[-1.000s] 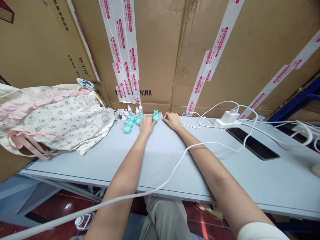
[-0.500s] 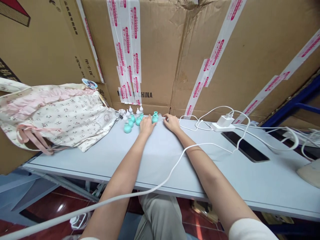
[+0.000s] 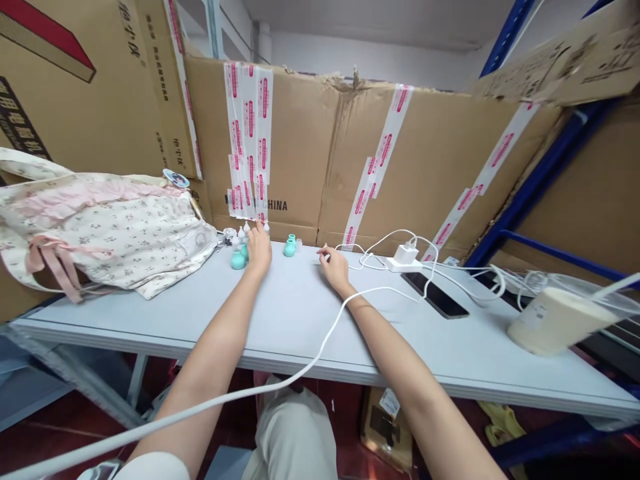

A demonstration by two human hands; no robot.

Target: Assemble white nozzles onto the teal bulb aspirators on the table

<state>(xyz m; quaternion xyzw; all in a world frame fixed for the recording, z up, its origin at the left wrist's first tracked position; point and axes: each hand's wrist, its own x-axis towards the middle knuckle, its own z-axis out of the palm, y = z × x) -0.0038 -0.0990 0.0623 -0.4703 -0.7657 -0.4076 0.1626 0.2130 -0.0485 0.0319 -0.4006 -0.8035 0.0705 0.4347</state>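
Several small teal bottles with white pointed tops stand at the back left of the grey table. My left hand is over this group and hides part of it; its fingers are bent at the white tops, and what they touch is hidden. Right of it stand teal pieces with open tops, beside a small clear cup. My right hand is further right, its fingers pinched together at something small and pale that I cannot make out.
A floral cloth bag lies at the left. At the right are a white charger, a black phone and a pale cup. A white cable crosses in front of my arms. Cardboard stands behind the table.
The view has tilted up. My left hand has moved left, from beside the open-topped teal pieces to the white tops. My right hand has moved away from the clear cup, and its fingers have closed.
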